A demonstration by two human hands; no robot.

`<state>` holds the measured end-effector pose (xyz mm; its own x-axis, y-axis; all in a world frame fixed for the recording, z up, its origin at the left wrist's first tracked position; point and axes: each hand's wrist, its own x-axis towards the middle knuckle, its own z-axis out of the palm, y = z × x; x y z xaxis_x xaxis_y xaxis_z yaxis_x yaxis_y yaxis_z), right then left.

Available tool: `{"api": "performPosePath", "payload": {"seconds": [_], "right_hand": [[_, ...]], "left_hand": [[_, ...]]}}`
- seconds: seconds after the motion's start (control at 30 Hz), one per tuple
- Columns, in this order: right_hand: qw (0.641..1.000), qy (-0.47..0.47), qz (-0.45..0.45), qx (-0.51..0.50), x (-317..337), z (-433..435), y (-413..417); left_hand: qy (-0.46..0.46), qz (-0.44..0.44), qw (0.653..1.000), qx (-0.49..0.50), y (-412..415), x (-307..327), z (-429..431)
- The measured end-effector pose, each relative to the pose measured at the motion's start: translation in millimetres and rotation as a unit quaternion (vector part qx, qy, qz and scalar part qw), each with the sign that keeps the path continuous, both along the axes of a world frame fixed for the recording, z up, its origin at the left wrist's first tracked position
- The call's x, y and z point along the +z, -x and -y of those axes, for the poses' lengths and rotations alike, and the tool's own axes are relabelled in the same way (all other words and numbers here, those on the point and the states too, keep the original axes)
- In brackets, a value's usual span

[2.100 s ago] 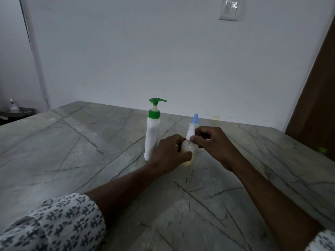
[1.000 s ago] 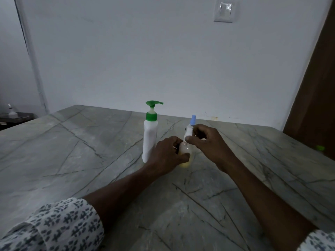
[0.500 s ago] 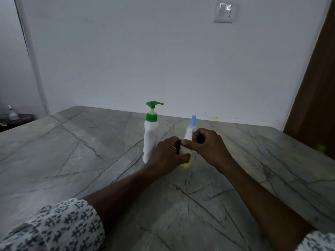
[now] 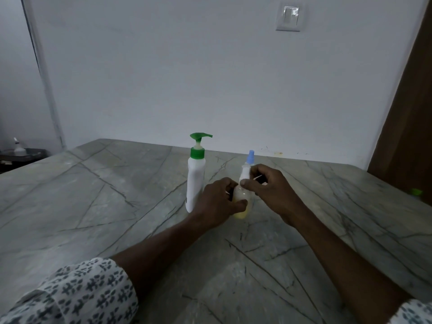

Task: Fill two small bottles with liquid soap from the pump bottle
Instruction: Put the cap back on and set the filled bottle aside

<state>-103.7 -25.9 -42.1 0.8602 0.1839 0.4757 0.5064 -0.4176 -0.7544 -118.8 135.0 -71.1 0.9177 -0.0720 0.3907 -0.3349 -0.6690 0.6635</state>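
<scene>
While the left hand (image 4: 217,203) grips the small bottle (image 4: 240,197) and the right hand (image 4: 268,187) pinches its cap (image 4: 246,170), the pump bottle (image 4: 196,181) stands just beside them on the tabletop (image 4: 93,195).

Pump bottle (image 4: 196,181) stands left of small bottle (image 4: 242,199).

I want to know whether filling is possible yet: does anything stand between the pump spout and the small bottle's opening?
Yes: the blue-tipped top sits on the small bottle, pinched by the right hand, while the left hand grips its body. Only that hand lies between it and the pump bottle.
</scene>
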Motion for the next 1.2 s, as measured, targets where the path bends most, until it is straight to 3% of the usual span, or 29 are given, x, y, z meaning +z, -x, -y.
{"api": "performPosePath", "payload": {"seconds": [0.27, 0.43, 0.63, 0.8, 0.97, 1.2], "right_hand": [[0.999, 0.012, 0.020, -0.042, -3.1, -4.8, 1.9], [1.000, 0.008, -0.006, 0.006, -1.4, -0.2, 0.5], [0.998, 0.020, 0.028, -0.060, -7.1, -5.6, -0.8], [1.000, 0.005, 0.023, -0.008, -2.0, -1.5, 0.1], [0.993, 0.061, 0.072, -0.070, -7.4, -11.3, 0.0], [1.000, 0.019, 0.010, 0.011, 0.8, 3.5, 1.0]], "left_hand": [[0.003, 0.003, 1.000, -0.002, -0.2, -0.4, -0.1], [0.000, -0.004, 1.000, -0.005, -1.8, -1.0, -0.3], [0.001, 0.008, 1.000, 0.001, -1.7, -1.6, 0.1], [0.004, 0.001, 1.000, -0.004, -2.9, -2.2, -0.9], [0.006, 0.008, 1.000, -0.005, -0.3, -2.7, 1.5], [0.001, -0.007, 1.000, -0.015, 0.4, 0.1, 1.0]]}}
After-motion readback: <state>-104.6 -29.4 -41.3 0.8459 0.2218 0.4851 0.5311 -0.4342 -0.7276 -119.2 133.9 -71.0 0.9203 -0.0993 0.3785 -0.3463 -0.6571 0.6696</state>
